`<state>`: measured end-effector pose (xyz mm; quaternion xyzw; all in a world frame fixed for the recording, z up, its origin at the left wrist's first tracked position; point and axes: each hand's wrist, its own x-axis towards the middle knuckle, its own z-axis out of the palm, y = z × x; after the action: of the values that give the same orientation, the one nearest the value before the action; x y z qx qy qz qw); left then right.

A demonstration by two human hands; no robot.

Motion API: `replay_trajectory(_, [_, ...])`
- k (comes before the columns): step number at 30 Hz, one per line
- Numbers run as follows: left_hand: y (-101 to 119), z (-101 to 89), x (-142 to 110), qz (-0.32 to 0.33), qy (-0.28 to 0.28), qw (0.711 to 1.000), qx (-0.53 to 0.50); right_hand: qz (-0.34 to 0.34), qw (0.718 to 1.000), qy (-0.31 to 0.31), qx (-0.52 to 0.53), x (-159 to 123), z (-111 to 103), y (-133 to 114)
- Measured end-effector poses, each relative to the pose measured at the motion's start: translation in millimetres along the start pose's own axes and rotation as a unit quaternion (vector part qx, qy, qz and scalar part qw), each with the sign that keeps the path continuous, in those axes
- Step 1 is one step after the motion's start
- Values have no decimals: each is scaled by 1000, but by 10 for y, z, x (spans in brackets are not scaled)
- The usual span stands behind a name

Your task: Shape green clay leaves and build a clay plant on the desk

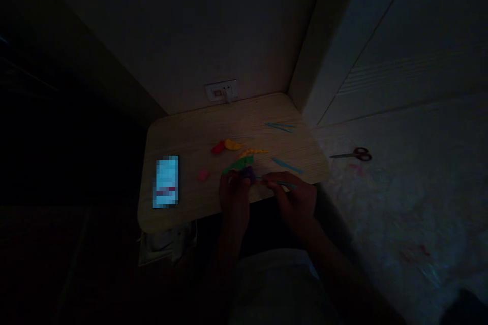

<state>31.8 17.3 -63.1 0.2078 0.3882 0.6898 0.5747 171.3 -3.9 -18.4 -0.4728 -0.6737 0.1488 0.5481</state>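
My left hand (234, 194) is closed around a lump of purple modelling clay (249, 174) near the table's front edge. In my right hand (295, 198) is a thin blue-green modelling tool (282, 183), its tip pointing left at the purple clay; whether the tip touches it is too dark to tell. Just behind the purple lump lies green clay (239, 164), partly hidden by my left hand. Beyond that sit a bumpy yellow strip (254, 152), an orange-yellow piece (233, 145) and a red piece (218, 147). A small pink lump (203, 174) rests to the left.
The room is dim. On the wooden table (183, 132) are a lit phone (166, 183), a blue tool (287, 165) and several thin blue tools (280, 126). Scissors (353, 154) lie on the pale surface to the right. A wall socket (221, 91) with a plug is behind.
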Motion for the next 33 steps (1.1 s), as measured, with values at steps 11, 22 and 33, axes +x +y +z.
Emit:
replay_trajectory(11, [28,21,-34,-10,-5,1000,-13,-41,999,-5,-3,-9,3,-26])
replay_trajectory(22, [27,-15,-12,-20,6,999,-37,8,1000,26,11,-22,-35,-21])
replay_trajectory(33, [-15,-40,-17,-49,1,998,-29,-3,1000,-12,9,-27,26,37])
